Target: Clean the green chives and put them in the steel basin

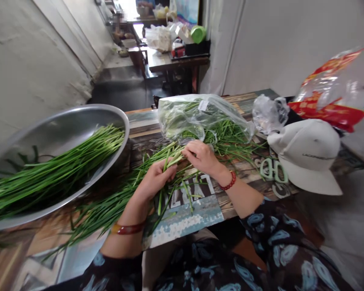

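Observation:
My left hand (160, 176) is closed around the pale stem ends of some garlic chives (109, 208), whose long green leaves trail leftward over the table. Close beside it, my right hand (201, 155) pinches at the tips of those stems; what sits between its fingertips is too small to make out. Loose cut bits and leaves lie on the table under both hands. Just beyond them rests a clear plastic bag (185, 111) with more chives in it, some spilling out to the right. A large steel basin (109, 109) at the left holds a thick bundle of chives (66, 171).
On the right lie a white cap (306, 147), pale green-handled scissors (274, 169), a crumpled clear bag (268, 113) and red-printed packaging (327, 105). The patterned table (197, 218) ends near my lap. Another table (160, 60) with bags stands farther back, where a person is partly visible.

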### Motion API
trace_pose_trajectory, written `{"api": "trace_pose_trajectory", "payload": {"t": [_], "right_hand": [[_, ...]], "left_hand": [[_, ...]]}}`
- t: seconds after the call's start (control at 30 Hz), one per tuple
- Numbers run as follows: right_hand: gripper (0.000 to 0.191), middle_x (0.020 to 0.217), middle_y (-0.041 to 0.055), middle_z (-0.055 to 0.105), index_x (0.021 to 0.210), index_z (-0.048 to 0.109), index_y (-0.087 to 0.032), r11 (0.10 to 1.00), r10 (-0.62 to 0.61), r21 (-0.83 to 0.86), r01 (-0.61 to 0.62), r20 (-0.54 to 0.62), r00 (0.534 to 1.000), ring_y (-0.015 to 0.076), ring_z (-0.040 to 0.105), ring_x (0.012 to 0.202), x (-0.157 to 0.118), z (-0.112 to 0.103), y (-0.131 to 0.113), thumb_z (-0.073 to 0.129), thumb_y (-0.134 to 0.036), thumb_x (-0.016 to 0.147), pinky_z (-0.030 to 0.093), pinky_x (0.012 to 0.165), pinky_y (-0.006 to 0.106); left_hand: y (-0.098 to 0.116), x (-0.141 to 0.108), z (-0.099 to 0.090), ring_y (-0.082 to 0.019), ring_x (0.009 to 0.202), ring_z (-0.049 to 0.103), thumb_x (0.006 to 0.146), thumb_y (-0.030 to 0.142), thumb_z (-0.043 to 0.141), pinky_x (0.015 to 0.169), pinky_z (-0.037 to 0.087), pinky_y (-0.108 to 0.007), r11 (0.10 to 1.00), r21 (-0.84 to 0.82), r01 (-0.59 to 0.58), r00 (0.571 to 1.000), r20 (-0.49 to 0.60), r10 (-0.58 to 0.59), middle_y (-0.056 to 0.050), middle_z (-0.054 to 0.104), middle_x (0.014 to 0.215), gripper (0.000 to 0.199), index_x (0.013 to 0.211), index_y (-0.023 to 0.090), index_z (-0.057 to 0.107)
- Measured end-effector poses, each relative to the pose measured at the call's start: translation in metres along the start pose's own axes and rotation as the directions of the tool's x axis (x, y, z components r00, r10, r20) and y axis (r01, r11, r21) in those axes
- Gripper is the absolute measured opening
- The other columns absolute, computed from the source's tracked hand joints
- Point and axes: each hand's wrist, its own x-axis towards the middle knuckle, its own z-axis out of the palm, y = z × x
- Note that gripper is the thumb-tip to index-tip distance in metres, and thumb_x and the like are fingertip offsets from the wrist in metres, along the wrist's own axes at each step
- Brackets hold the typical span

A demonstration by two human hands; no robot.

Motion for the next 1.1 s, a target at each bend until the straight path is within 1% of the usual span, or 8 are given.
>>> {"api": "trace_pose_trajectory", "payload": {"t": [0.13, 0.27, 0.37, 0.43, 0.5, 0.7, 0.93, 1.1], "right_hand": [[0.027, 0.074, 0.0026, 0.06, 0.075, 0.054, -0.022, 0.999, 0.007, 0.046, -0.007, 0.003, 1.0, 0.0172, 0.054, 0.076, 0.002, -0.001, -0.003, 0.041, -0.028, 0.098, 0.043, 0.078, 0.031], [0.027, 0.076, 0.0026, 0.063, 0.075, 0.056, -0.022, 0.979, 0.041, 0.201, -0.04, 0.001, 0.999, 0.016, 0.058, 0.078, 0.002, 0.002, -0.004, 0.043, -0.031, 0.097, 0.045, 0.077, 0.029], [0.033, 0.075, 0.0018, 0.064, 0.072, 0.057, -0.021, 0.944, 0.208, 0.274, -0.182, -0.069, 0.976, 0.015, 0.058, 0.074, 0.001, 0.001, 0.0, 0.044, -0.038, 0.097, 0.044, 0.073, 0.028], [0.039, 0.072, 0.001, 0.062, 0.071, 0.057, -0.021, 0.903, 0.355, 0.31, -0.298, -0.148, 0.923, 0.0145, 0.057, 0.07, 0.0, -0.003, 0.001, 0.043, -0.045, 0.097, 0.043, 0.069, 0.028], [0.045, 0.064, -0.0005, 0.058, 0.067, 0.055, -0.021, 0.882, 0.405, 0.335, -0.332, -0.174, 0.898, 0.0134, 0.053, 0.063, 0.0, -0.008, -0.001, 0.041, -0.05, 0.098, 0.041, 0.065, 0.028], [0.039, 0.081, 0.0041, 0.066, 0.085, 0.063, -0.02, 0.924, 0.158, 0.356, -0.136, -0.033, 0.987, 0.0172, 0.061, 0.078, -0.002, -0.014, -0.022, 0.049, -0.056, 0.093, 0.047, 0.075, 0.031], [0.024, 0.086, 0.0053, 0.069, 0.091, 0.065, -0.023, 0.967, 0.03, 0.252, -0.023, -0.027, 0.999, 0.0196, 0.063, 0.082, -0.002, -0.017, -0.029, 0.055, -0.045, 0.093, 0.05, 0.078, 0.036], [0.019, 0.076, 0.0039, 0.068, 0.078, 0.063, -0.024, 0.988, -0.023, 0.153, 0.034, -0.071, 0.997, 0.02, 0.062, 0.077, -0.007, -0.01, -0.035, 0.056, -0.032, 0.093, 0.048, 0.075, 0.037]], "left_hand": [[0.006, 0.0, 0.001, -0.013, 0.067, 0.055, 0.092, 0.041, 0.056, 0.068, 0.043, -0.026, 0.997, 0.051, -0.064, 0.992, 0.112, 0.058, -0.001, 0.06, 0.075, 0.029, 0.08, 0.015, 0.058], [0.003, 0.0, 0.001, -0.011, 0.059, 0.044, 0.093, 0.043, 0.054, 0.061, 0.038, -0.024, 0.992, 0.095, -0.086, 0.994, 0.073, 0.079, 0.003, 0.05, 0.066, 0.03, 0.079, 0.016, 0.054], [0.001, -0.002, 0.002, -0.01, 0.06, 0.036, 0.093, 0.045, 0.054, 0.058, 0.033, -0.023, 0.985, 0.143, -0.094, 0.995, 0.034, 0.09, 0.004, 0.044, 0.064, 0.032, 0.079, 0.016, 0.054], [0.0, -0.003, 0.004, -0.011, 0.064, 0.037, 0.093, 0.046, 0.053, 0.061, 0.034, -0.023, 0.98, 0.161, -0.113, 0.993, 0.045, 0.107, 0.003, 0.044, 0.067, 0.035, 0.076, 0.016, 0.054], [0.001, -0.004, 0.006, -0.011, 0.066, 0.038, 0.093, 0.047, 0.053, 0.064, 0.035, -0.024, 0.978, 0.167, -0.127, 0.991, 0.054, 0.12, 0.002, 0.046, 0.068, 0.037, 0.073, 0.016, 0.053], [0.001, -0.003, 0.01, -0.015, 0.073, 0.047, 0.091, 0.049, 0.054, 0.072, 0.04, -0.025, 0.981, 0.131, -0.142, 0.989, 0.045, 0.138, -0.001, 0.057, 0.076, 0.037, 0.079, 0.015, 0.063], [-0.007, -0.003, 0.012, -0.018, 0.08, 0.056, 0.093, 0.04, 0.053, 0.078, 0.044, -0.027, 0.972, 0.182, -0.149, 0.988, 0.067, 0.139, -0.003, 0.065, 0.085, 0.029, 0.092, 0.014, 0.067], [-0.015, -0.005, 0.015, -0.019, 0.083, 0.061, 0.093, 0.029, 0.052, 0.079, 0.046, -0.027, 0.917, 0.345, -0.2, 0.979, 0.101, 0.176, -0.005, 0.07, 0.092, 0.021, 0.1, 0.015, 0.066]]}}
